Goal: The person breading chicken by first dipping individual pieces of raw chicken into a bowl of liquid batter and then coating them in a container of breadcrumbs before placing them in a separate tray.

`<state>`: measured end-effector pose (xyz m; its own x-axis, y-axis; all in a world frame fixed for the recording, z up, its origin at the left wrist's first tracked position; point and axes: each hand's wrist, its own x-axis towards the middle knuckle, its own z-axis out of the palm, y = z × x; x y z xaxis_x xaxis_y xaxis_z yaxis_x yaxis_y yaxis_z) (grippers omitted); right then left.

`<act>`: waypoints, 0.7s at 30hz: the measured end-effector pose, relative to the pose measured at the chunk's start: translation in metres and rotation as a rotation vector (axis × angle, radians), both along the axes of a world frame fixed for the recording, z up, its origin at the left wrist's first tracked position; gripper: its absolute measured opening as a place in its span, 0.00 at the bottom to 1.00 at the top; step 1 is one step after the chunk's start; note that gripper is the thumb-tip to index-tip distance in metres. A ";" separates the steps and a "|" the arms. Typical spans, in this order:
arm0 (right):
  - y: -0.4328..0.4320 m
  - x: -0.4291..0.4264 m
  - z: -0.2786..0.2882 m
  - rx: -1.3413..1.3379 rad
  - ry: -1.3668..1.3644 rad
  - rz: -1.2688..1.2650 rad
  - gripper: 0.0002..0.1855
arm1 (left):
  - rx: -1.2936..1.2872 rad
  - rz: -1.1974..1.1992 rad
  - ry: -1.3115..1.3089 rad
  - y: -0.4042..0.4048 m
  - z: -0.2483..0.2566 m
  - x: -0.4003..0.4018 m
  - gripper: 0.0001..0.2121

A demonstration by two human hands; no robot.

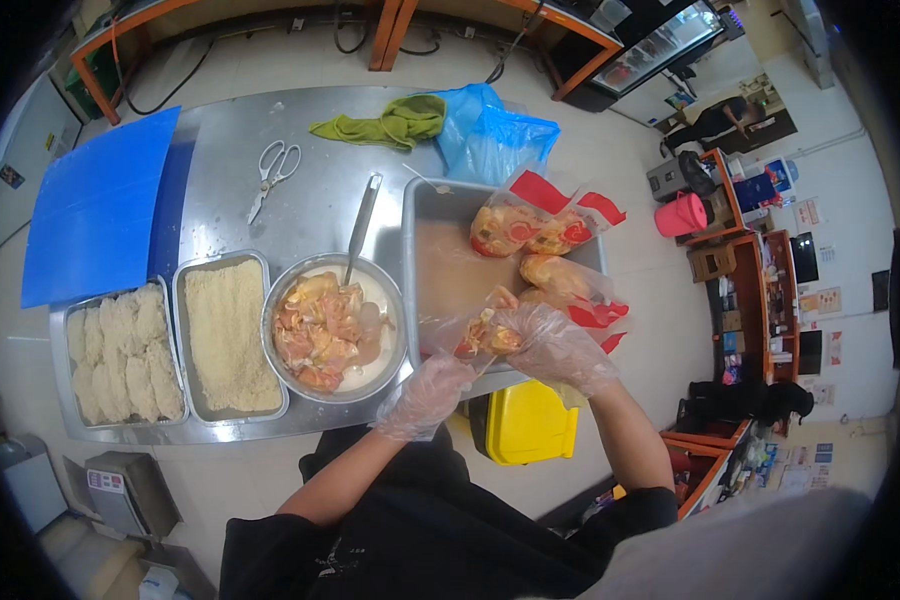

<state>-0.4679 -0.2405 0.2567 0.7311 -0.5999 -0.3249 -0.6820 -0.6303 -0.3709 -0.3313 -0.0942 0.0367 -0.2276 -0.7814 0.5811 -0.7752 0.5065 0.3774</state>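
Clear plastic gloves cover both hands. Over the near edge of a grey plastic tub (450, 300), my left hand (429, 394) pinches the edge of a clear bag of raw chicken (491, 336). My right hand (559, 346) grips the same bag from the other side, its fingers partly hiding the meat. Several more filled bags (499, 225) with red printing lie in the tub's right half, in cloudy liquid. Left of the tub, a round metal bowl (399, 352) holds raw chicken pieces (319, 330) in pale batter, with a long-handled metal utensil (361, 225) leaning in it.
Metal trays of crumb coating (229, 337) and coated pieces (124, 356) stand left on the steel table (217, 180). A blue board (101, 210), scissors (271, 180), green cloth (386, 124) and blue plastic bag (495, 139) lie farther back. A yellow-lidded bin (532, 424) sits below the table edge.
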 end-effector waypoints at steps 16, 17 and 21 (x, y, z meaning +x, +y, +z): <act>0.005 0.058 0.059 -0.048 -0.077 0.190 0.18 | 0.022 0.031 0.370 -0.006 -0.011 -0.022 0.15; 0.007 0.073 0.054 -0.041 -0.097 0.242 0.16 | 0.088 -0.004 0.473 -0.005 -0.015 -0.022 0.16; 0.021 0.130 0.007 -0.068 -0.169 0.451 0.13 | 0.026 -0.021 0.714 -0.022 -0.008 -0.037 0.17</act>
<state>-0.3376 -0.2194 0.2640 0.9622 -0.2269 -0.1506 -0.2693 -0.8757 -0.4009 -0.3685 -0.1161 0.0285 0.1864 -0.7964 0.5753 -0.3241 0.5030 0.8012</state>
